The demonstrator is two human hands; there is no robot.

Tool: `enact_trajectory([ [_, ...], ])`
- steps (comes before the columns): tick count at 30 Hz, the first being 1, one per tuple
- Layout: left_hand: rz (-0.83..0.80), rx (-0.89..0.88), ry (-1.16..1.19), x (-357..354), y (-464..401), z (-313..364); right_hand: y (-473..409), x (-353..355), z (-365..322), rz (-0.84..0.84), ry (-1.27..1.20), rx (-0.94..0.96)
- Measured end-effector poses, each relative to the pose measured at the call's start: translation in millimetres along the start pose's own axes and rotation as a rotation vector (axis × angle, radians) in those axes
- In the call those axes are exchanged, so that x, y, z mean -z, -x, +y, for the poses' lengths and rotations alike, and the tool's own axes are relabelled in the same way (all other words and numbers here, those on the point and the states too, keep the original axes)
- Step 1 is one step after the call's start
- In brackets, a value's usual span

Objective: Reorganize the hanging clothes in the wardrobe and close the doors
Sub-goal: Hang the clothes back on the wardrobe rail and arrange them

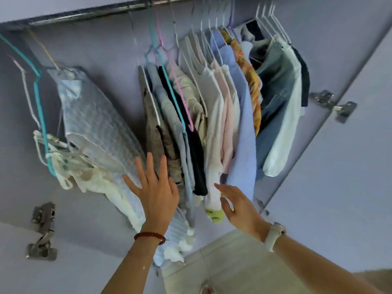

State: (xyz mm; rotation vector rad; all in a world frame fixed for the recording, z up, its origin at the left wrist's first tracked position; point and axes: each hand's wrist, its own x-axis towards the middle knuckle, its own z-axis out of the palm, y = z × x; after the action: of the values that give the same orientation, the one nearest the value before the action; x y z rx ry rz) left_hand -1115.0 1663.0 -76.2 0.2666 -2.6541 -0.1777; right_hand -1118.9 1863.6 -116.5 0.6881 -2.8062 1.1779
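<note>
Left hand (156, 193) spreading flat, fingers straight, gripping nothing, at frame centre against quilted blue garment (95, 124). Right hand (239, 206) hanging relaxed, empty, beside lilac shirt (244, 145).

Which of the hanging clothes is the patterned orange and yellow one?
The orange-yellow patterned garment, hanging right of the long light blue shirt and left of the denim piece. The other garments near it are plain.

Shiny grey metal hanging rail (89, 14) — smooth. Pale blue quilted cloth garment (95, 124) — puckered, matt. Orange patterned woven shirt (250, 81), matt. Bare steel door hinges (333, 105), dull gloss. Lilac wardrobe panels (350, 166) smooth, matt.
</note>
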Motion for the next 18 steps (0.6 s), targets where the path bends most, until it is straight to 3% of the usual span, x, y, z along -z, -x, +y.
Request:
enact_trajectory([
  [6, -0.510, -0.394, 0.133, -51, 58, 121, 114, 61, 81, 0.207, 0.104, -0.380],
  [13, -0.713, -0.914, 0.130, -74, 174, 327, 321, 133, 158, 0.321, 0.232, -0.887],
  [18, -0.848, -1.232, 0.273, -66, 302, 472, 495, 173, 191, 0.548, 0.161, -1.255],
])
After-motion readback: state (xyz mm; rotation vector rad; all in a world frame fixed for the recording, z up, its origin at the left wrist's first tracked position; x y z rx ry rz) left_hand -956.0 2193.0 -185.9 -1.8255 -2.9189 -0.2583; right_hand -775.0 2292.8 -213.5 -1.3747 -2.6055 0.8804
